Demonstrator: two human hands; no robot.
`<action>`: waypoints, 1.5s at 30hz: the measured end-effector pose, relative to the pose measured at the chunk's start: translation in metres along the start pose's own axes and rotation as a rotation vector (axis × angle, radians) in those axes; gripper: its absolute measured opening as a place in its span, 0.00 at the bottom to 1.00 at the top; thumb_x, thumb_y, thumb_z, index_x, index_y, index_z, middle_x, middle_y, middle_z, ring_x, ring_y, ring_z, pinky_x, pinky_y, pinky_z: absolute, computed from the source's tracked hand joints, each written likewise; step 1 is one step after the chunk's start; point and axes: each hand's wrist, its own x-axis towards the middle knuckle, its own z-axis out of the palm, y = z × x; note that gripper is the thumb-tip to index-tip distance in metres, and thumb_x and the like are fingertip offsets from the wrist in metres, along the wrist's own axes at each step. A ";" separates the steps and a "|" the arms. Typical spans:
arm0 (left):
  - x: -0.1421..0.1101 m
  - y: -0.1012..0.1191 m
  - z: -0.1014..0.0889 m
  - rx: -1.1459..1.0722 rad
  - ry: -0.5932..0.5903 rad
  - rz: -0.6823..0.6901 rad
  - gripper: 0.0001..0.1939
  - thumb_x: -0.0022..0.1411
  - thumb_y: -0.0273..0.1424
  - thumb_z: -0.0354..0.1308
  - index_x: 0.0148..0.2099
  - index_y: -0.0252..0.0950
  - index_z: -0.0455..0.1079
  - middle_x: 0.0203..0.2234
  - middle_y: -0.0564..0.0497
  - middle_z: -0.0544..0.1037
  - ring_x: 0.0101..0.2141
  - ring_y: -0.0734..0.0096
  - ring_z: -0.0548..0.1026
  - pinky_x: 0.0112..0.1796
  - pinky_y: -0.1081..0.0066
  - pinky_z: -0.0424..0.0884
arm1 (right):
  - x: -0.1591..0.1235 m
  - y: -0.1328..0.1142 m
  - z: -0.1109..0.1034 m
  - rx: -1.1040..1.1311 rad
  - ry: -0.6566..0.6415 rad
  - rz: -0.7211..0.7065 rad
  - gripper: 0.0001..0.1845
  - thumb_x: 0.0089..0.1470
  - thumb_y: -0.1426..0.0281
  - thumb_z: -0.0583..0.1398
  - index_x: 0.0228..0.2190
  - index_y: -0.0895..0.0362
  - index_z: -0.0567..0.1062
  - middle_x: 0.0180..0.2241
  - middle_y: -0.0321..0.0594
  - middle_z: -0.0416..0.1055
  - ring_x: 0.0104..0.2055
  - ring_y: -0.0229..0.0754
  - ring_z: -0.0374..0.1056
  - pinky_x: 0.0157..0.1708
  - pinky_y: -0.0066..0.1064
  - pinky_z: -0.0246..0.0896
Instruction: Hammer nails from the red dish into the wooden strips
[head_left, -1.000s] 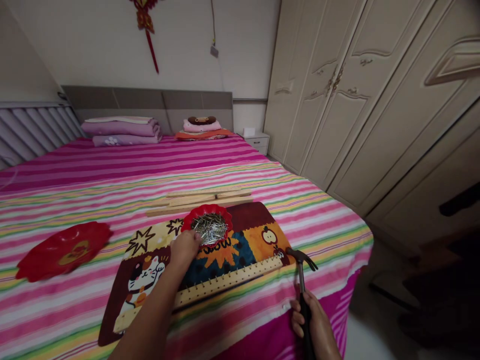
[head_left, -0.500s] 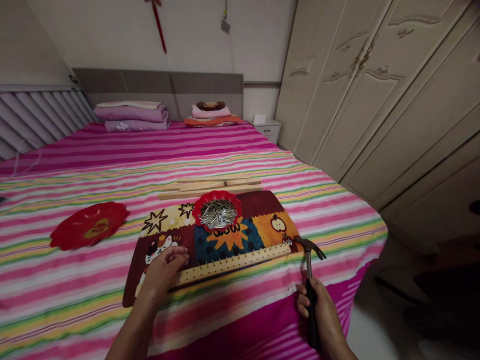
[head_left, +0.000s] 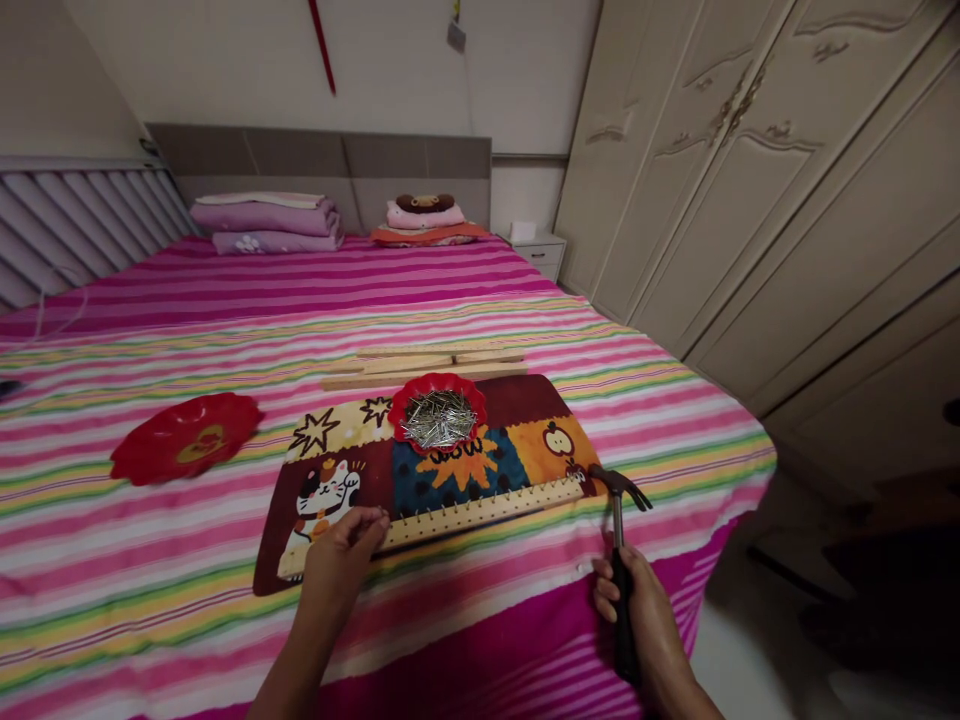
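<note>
My left hand [head_left: 343, 553] is closed in a pinch over the left part of a pale wooden strip [head_left: 480, 514]; whatever lies between its fingertips is too small to make out. Small holes dot the strip, and a row of nails stands up from it to the right of that hand. My right hand [head_left: 637, 600] grips the black handle of a claw hammer [head_left: 618, 500], its head up beside the strip's right end. The strip lies along the near side of a patterned mat [head_left: 525, 400]. On the mat's far side sits a red scalloped bowl [head_left: 395, 418] full of loose nails [head_left: 442, 420].
A red plate [head_left: 161, 440] rests on the striped bedspread [head_left: 150, 560] at left. Several wooden strips [head_left: 360, 381] lie behind the bowl. Folded bedding [head_left: 270, 220] is stacked by the headboard [head_left: 300, 155]. A wardrobe [head_left: 712, 180] stands to the right.
My left hand has moved slightly right along the strip, and its fingertips have come down to it. The right hand holds the hammer much as before. The view has shifted slightly.
</note>
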 end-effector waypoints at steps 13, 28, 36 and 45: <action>-0.016 0.001 0.005 0.158 0.133 0.102 0.12 0.49 0.43 0.54 0.30 0.43 0.72 0.30 0.55 0.79 0.34 0.67 0.75 0.35 0.72 0.69 | -0.010 0.001 0.004 -0.058 0.013 -0.051 0.15 0.45 0.62 0.63 0.33 0.52 0.65 0.19 0.27 0.64 0.13 0.30 0.55 0.09 0.20 0.50; -0.016 -0.008 0.015 0.280 0.143 0.260 0.11 0.54 0.40 0.50 0.30 0.40 0.71 0.31 0.51 0.77 0.35 0.66 0.74 0.37 0.69 0.68 | -0.064 -0.025 0.048 -0.392 -0.071 -0.099 0.28 0.48 0.57 0.61 0.50 0.52 0.66 0.19 0.29 0.64 0.15 0.34 0.55 0.11 0.23 0.50; -0.015 -0.009 0.017 0.289 0.178 0.330 0.11 0.55 0.38 0.50 0.30 0.39 0.70 0.28 0.52 0.76 0.32 0.68 0.74 0.35 0.70 0.67 | -0.082 -0.016 0.100 -0.920 -0.778 -0.281 0.19 0.58 0.64 0.52 0.51 0.52 0.68 0.22 0.33 0.67 0.24 0.38 0.64 0.26 0.28 0.61; -0.015 -0.009 0.019 0.355 0.185 0.315 0.10 0.55 0.36 0.49 0.26 0.39 0.66 0.24 0.52 0.72 0.28 0.69 0.71 0.31 0.71 0.64 | -0.081 -0.009 0.132 -1.224 -0.948 -0.452 0.22 0.58 0.71 0.50 0.55 0.51 0.63 0.38 0.42 0.74 0.38 0.46 0.70 0.39 0.35 0.64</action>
